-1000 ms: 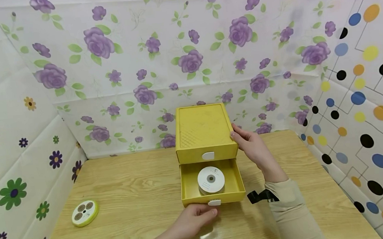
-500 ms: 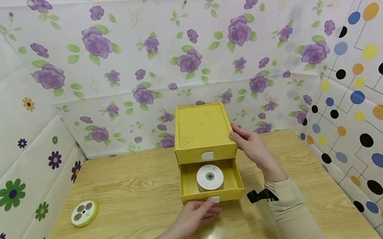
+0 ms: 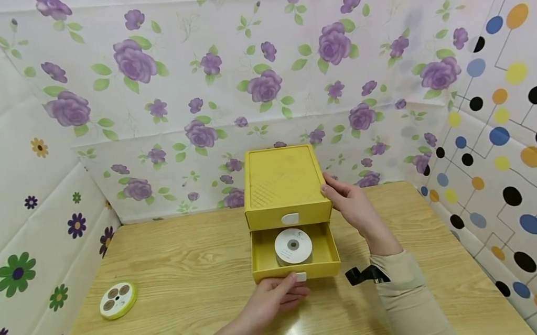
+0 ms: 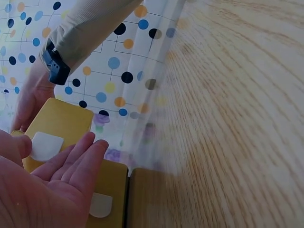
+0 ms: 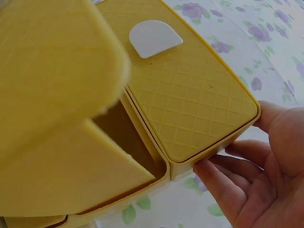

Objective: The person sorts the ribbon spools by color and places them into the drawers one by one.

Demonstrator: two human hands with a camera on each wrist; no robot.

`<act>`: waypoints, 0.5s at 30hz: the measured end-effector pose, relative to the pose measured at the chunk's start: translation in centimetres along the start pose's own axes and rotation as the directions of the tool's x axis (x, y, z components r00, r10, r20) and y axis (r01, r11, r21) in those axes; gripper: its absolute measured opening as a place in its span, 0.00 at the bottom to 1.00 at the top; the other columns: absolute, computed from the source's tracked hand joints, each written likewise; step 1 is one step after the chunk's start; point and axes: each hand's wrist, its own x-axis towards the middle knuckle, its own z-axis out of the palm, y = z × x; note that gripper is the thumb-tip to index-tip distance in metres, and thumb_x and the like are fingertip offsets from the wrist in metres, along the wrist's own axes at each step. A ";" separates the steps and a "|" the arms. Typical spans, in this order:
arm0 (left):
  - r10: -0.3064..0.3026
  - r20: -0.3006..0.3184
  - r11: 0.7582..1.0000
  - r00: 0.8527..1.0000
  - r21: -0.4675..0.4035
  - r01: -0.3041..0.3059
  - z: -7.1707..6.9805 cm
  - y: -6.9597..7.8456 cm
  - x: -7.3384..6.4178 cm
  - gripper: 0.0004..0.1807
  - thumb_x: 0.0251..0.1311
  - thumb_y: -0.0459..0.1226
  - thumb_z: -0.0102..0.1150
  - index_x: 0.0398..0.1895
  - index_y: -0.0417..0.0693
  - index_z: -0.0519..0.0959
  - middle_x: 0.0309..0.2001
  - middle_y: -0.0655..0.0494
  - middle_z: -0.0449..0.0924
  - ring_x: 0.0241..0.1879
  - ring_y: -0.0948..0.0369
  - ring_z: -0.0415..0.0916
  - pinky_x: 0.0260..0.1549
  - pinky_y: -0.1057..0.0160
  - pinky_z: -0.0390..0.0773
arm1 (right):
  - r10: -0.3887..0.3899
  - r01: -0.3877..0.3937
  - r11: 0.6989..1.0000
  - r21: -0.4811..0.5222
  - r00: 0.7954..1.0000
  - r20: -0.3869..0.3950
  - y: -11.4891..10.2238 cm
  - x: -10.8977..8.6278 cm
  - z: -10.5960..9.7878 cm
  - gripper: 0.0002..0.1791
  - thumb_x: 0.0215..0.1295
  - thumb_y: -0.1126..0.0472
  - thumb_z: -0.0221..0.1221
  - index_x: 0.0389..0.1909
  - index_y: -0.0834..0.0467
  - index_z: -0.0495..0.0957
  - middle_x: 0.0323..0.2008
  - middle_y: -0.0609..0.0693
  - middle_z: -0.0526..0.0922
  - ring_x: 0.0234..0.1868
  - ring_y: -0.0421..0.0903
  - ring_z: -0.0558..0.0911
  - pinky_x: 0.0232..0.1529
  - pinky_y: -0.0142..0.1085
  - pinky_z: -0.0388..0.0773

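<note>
Lower yellow drawer (image 3: 321, 270) juts from its cabinet (image 3: 282, 177); press it in evenly with your straight-fingered left hand (image 3: 270, 296), gripping nothing, while your right hand (image 3: 354, 204), loosely spread, steadies the cabinet's side.

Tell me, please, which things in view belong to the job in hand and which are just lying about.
In the job, apparently:
- left hand, at the open drawer's front
- open drawer
- white reel, inside that drawer
- yellow cabinet
- right hand, touching the cabinet's side

Seemingly lying about:
- yellow-edged reel, on the table
</note>
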 end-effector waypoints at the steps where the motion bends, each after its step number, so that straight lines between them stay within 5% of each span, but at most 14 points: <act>1: -0.001 -0.002 1.000 1.000 -0.005 0.001 0.0 0.0 0.0 0.34 0.82 0.53 0.54 0.61 0.25 0.81 0.53 0.36 0.88 0.60 0.42 0.84 0.63 0.48 0.81 | -0.001 0.001 1.000 0.002 1.000 0.000 0.0 0.0 0.0 0.35 0.81 0.40 0.57 0.83 0.43 0.63 0.82 0.47 0.61 0.82 0.51 0.61 0.72 0.50 0.74; 15: -0.030 -0.029 0.999 0.999 -0.043 0.029 -0.4 0.2 0.6 0.34 0.79 0.54 0.57 0.61 0.26 0.81 0.53 0.38 0.88 0.57 0.46 0.86 0.62 0.48 0.82 | 0.005 -0.005 1.000 -0.012 1.000 -0.007 -0.4 -0.2 0.2 0.35 0.82 0.40 0.56 0.83 0.43 0.62 0.82 0.48 0.61 0.82 0.51 0.61 0.72 0.51 0.74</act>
